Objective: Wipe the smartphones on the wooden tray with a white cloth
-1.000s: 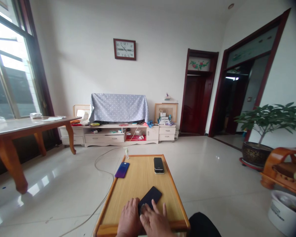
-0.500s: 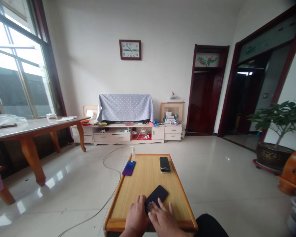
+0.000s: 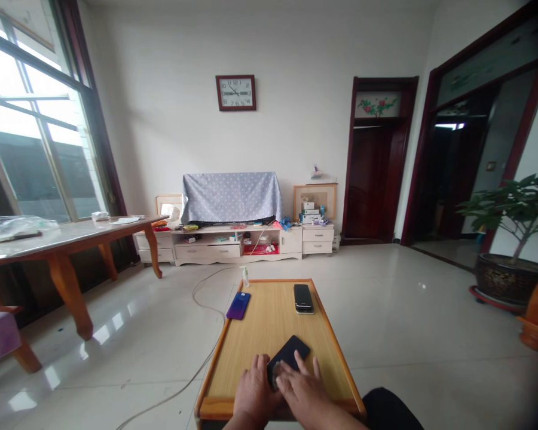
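Note:
A dark smartphone (image 3: 293,349) lies slanted near the close end of a small wooden table (image 3: 264,316). My left hand (image 3: 253,385) is closed at its lower left edge, steadying it. Over the phone's near part is my right hand (image 3: 302,385). Its thumb and forefinger are pinched around a small greyish thing (image 3: 277,369) pressed on the phone, too blurred to name, while the other fingers spread across the right side. A blue-purple phone (image 3: 238,306) rests at the table's left edge. Stacked phones (image 3: 303,298), the top one black, lie at the far right.
A clear pump bottle (image 3: 245,276) stands at the table's far left corner. A cable (image 3: 197,353) runs along the floor on the left. Farther off are a low cabinet (image 3: 206,252), a larger table (image 3: 89,236) and a potted plant (image 3: 506,278).
The view has shifted slightly. My right hand has moved a little over the phone, its pinched fingers still on the near part. My left hand stays at the phone's edge.

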The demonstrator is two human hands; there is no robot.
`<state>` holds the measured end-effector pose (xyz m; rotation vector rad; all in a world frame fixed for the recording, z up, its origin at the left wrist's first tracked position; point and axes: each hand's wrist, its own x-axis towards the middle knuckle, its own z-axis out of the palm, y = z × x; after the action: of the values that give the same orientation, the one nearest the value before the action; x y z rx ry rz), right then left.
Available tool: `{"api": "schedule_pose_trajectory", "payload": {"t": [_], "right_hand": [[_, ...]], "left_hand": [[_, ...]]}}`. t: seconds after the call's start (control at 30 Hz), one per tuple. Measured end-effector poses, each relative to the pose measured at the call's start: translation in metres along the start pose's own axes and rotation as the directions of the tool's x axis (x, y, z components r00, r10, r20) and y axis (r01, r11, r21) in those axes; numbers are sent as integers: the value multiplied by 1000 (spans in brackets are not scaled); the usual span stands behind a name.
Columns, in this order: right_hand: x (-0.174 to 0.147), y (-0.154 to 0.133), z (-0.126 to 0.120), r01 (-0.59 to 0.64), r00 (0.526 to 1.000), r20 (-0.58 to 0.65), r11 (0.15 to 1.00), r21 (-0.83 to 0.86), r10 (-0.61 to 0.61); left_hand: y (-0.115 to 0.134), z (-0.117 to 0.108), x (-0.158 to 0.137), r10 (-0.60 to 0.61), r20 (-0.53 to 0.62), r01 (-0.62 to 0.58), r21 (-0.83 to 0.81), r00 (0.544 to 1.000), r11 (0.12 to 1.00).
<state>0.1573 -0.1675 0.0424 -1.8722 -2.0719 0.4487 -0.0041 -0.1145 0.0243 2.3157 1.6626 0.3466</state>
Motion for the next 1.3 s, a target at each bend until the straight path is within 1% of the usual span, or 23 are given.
{"api": "schedule_pose_trajectory", "payload": {"t": [0.03, 0.1, 0.17, 0.2, 0.23, 0.3, 0.37, 0.4, 0.47, 0.53, 0.6, 0.67, 0.7, 0.77, 0.8, 0.83, 0.87, 0.9, 1.0, 1.03, 1.1, 1.23, 1.3], "right_hand": [[3, 5, -5, -66, 997, -28, 998, -21, 65], [10, 14, -15, -217, 973, -88, 975, -57, 211], [14, 15, -17, -300, 950, -117, 951, -74, 290], [15, 11, -14, -285, 955, -111, 956, -71, 276], [14, 6, -9, -233, 970, -91, 970, -63, 227], [10, -6, 3, -78, 997, -25, 997, -25, 77], [8, -12, 9, 49, 998, 24, 999, 21, -49], [8, -12, 8, 51, 998, 29, 998, 25, -51], [13, -4, -1, -55, 998, 1, 998, 3, 55], [20, 7, -13, -199, 979, -53, 980, -21, 197], [25, 12, -20, -265, 962, -83, 964, -25, 262], [25, 7, -17, -233, 971, -63, 972, -21, 232], [23, 2, -12, -183, 983, -33, 983, -15, 183], [19, -8, -3, -14, 999, 39, 1000, 14, 14], [17, -12, 0, 74, 995, 72, 997, 30, -76], [17, -13, 1, 128, 987, 93, 991, 36, -131], [18, -12, -1, 141, 985, 97, 990, 31, -143], [21, -9, -4, 111, 990, 87, 994, 15, -112], [33, 2, -16, -72, 997, 4, 997, -34, 72], [37, 4, -19, -98, 995, -15, 994, -38, 98], [39, 1, -17, -76, 997, -6, 996, -37, 76], [30, -16, 1, 107, 990, 94, 994, -13, -105], [26, -16, 4, 142, 984, 112, 990, -15, -140]], "left_hand": [[1, -1, 0, -2, -1, 2, 0, 1000, 1000], [2, -2, -1, -5, 6, 5, 2, 1000, 1000], [3, -2, -1, -6, 19, 6, 2, 1000, 1000], [3, -2, 0, -9, 22, 9, 1, 1000, 1000], [2, -1, 0, -12, 24, 12, 0, 1000, 1000], [0, 0, 1, -15, 28, 16, -3, 999, 1000], [-1, 1, 1, -14, 30, 15, -3, 999, 1000], [-1, 1, 1, -13, 29, 13, -3, 999, 1000], [-1, 2, 1, -13, 23, 13, -8, 1000, 1000], [-1, 3, 1, -15, 8, 15, -16, 1000, 1000], [-2, 5, 1, -16, -6, 16, -23, 1000, 1000], [-4, 8, 2, -11, -20, 11, -29, 1000, 1000], [-5, 10, 3, -7, -23, 7, -32, 1000, 999], [-7, 12, 4, -3, -18, 3, -36, 1000, 999], [-8, 13, 5, -4, -14, 3, -37, 1000, 999], [-8, 13, 5, -6, -10, 5, -39, 1000, 999], [-8, 13, 5, -7, -10, 7, -41, 1000, 999], [-8, 13, 5, -9, -12, 9, -43, 1000, 999], [-6, 12, 4, -14, -17, 13, -44, 1000, 999], [-6, 11, 4, -16, -14, 16, -42, 1000, 999], [-5, 10, 4, -22, -9, 22, -45, 1000, 999], [-5, 9, 4, 8, 31, -8, -14, 999, 1000], [-5, 8, 4, 6, 36, -5, -22, 999, 1000]]}}
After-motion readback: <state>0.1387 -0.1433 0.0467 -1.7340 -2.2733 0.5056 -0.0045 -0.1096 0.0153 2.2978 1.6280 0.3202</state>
